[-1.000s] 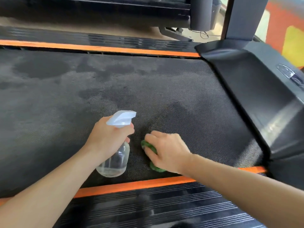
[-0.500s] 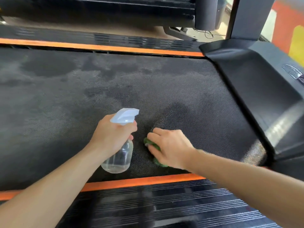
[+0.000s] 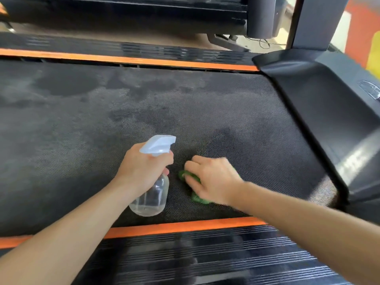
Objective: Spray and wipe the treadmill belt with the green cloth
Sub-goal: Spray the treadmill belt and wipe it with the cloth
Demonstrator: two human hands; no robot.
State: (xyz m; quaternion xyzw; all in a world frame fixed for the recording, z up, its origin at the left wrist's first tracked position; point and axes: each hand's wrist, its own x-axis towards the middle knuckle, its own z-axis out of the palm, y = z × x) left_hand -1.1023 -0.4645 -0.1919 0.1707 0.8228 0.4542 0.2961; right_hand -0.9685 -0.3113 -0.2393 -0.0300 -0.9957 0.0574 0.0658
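A person leans over a treadmill, both forearms reaching in across the ribbed black side rail (image 3: 205, 256) and its orange stripe (image 3: 185, 225) nearest the camera. Just past the stripe, the left hand (image 3: 141, 171) is wrapped around the neck of a clear spray bottle (image 3: 151, 196), whose pale trigger head points toward the far side and whose base sits low over the treadmill belt (image 3: 257, 145); whether it touches the belt cannot be told. Just beside it, the right hand (image 3: 213, 179) presses a bunched green cloth (image 3: 195, 197) onto the belt, fingers curled over the fabric so only its edges show at the fingertips and under the palm. The belt around the hands looks dark, while duller grey patches and darker blotches spread across the middle and far side. The wipe appears to be at an early stage, with only the near strip by the motor cover (image 3: 329, 120) worked so far. To do this step well, the cloth likely needs firm, flat pressure and overlapping strokes running out toward the far orange stripe (image 3: 127, 59), with the bottle kept clear of the cloth's path. Beyond that stripe, the frame of another machine (image 3: 144, 19) stands in shadow.
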